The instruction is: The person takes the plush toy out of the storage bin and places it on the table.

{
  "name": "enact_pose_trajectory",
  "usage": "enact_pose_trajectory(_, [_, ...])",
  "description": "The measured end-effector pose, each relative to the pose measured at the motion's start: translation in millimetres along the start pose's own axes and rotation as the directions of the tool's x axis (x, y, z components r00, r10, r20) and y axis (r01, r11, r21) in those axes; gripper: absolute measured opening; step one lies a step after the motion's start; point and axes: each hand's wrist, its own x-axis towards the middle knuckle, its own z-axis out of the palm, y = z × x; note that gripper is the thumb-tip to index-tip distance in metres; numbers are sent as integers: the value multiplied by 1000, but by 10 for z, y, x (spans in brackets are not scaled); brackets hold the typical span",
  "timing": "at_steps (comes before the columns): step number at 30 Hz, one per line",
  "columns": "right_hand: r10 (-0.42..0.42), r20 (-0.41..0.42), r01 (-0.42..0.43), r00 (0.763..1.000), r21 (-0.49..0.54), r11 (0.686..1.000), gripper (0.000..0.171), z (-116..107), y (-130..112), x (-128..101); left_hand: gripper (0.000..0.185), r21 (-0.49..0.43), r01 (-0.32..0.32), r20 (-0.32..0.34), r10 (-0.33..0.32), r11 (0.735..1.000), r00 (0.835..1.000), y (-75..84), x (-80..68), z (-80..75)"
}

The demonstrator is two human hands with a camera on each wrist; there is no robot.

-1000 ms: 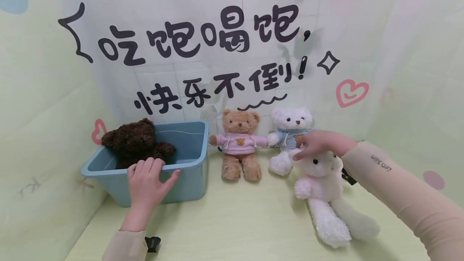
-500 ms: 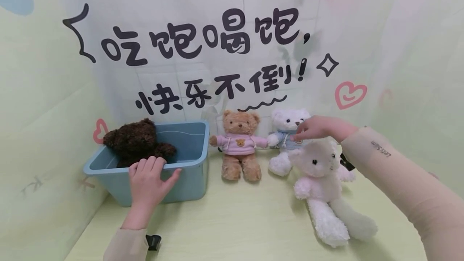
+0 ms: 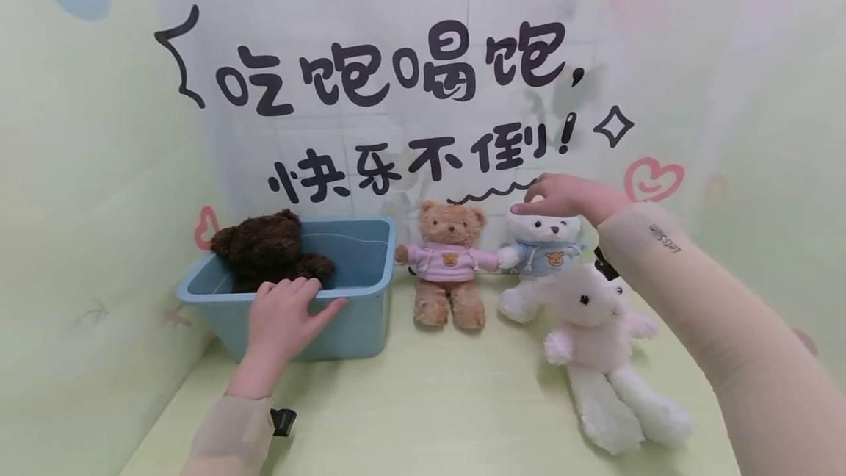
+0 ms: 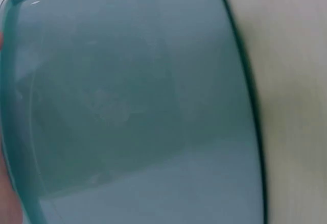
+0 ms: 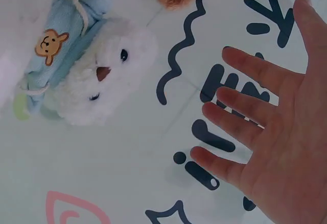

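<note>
Right hand (image 3: 562, 198) spread, fingers straight, hovering just above head of white bear (image 3: 543, 255) in blue hoodie; no contact visible in right wrist view. White bear sits at back edge of table (image 3: 436, 402), between brown bear (image 3: 448, 263) and white rabbit (image 3: 598, 344). Left hand (image 3: 286, 322) lies flat on front rim of blue bin (image 3: 357, 300), fingers relaxed; dark bear (image 3: 267, 252) inside. Judgement: lower hand squarely over head, close fingers round it, lift straight up to avoid toppling 2 neighbours; keep bin steadied.

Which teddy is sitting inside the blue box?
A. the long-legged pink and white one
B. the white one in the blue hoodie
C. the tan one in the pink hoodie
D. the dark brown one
D: the dark brown teddy sits inside the blue box, while the other three toys are outside it.
</note>
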Motion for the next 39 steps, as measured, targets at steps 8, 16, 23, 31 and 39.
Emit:
enact_pose_trajectory(8, [-17,-64,16,998,-19,1000,62,-59,-280,266,57,33,3,42,-4,999,999,-36,71,-13])
enact_pose_trajectory(16, [-35,-98,30,995,-57,998,64,-58,-538,470,61,66,-23,3,22,998,1000,-36,57,-2])
enact_pose_trajectory(23, [-84,-92,77,992,-80,994,63,-19,-782,580,63,57,-76,-78,80,995,994,-15,21,-82])
enact_pose_trajectory(31, [-134,-82,127,988,-82,988,65,1,-1076,697,66,95,-122,-185,138,988,973,25,-63,-160])
enact_pose_trajectory(39, [-165,-87,156,982,-103,982,66,-48,-1295,787,67,87,-105,-240,123,991,963,48,-126,-160])
